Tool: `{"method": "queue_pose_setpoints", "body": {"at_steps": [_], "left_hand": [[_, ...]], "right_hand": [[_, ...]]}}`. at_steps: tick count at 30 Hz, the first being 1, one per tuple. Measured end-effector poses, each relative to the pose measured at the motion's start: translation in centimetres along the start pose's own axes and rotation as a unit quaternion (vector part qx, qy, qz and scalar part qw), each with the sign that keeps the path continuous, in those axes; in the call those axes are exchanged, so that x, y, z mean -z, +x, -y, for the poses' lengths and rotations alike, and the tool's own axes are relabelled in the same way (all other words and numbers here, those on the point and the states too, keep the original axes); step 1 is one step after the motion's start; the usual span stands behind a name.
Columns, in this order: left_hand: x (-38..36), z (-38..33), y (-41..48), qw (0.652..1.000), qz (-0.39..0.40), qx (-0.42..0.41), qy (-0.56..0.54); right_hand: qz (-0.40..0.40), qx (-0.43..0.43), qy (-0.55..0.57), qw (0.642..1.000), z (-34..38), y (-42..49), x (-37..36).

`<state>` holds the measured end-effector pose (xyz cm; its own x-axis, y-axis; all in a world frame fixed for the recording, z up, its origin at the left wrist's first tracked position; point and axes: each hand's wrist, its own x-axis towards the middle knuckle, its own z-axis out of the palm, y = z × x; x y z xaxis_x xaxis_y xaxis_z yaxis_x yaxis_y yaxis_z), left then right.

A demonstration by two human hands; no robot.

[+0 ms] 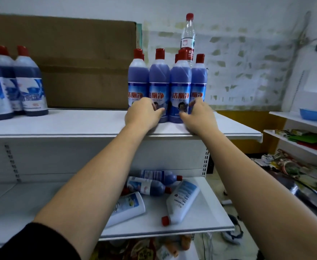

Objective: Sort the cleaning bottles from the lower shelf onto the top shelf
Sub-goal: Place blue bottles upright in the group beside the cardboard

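Observation:
Several blue cleaning bottles with red caps (159, 79) stand upright in a tight group on the white top shelf (78, 126). My left hand (143, 114) rests against the bases of the two left bottles, fingers spread. My right hand (199, 114) curls around the lower part of the two right bottles (180, 85), touching them. On the lower shelf (200, 220), two blue bottles (150, 186) and two white bottles (184, 201) lie on their sides.
Darker blue bottles (29, 81) stand at the top shelf's left end before a brown cardboard sheet (75, 59). A clear water bottle (188, 36) stands behind the group. Another shelf unit with a blue bowl (313, 114) and packets is at the right.

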<state>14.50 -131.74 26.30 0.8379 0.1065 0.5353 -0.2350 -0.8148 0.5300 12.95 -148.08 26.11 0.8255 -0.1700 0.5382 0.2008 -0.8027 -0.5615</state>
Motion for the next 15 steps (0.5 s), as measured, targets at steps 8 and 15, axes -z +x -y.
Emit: {"method": "queue_pose_setpoints", "body": {"at_steps": [8,15], "left_hand": [[5.2,5.0,-2.7,0.98,0.152,-0.063,0.11],[8.7,10.2,-6.4,0.984,0.071,-0.121,0.113]], "right_hand": [[0.077,0.014,-0.158,0.984,2.0,-4.4,-0.6],[-0.017,0.023,-0.125,0.992,5.8,-9.9,-3.8]]}}
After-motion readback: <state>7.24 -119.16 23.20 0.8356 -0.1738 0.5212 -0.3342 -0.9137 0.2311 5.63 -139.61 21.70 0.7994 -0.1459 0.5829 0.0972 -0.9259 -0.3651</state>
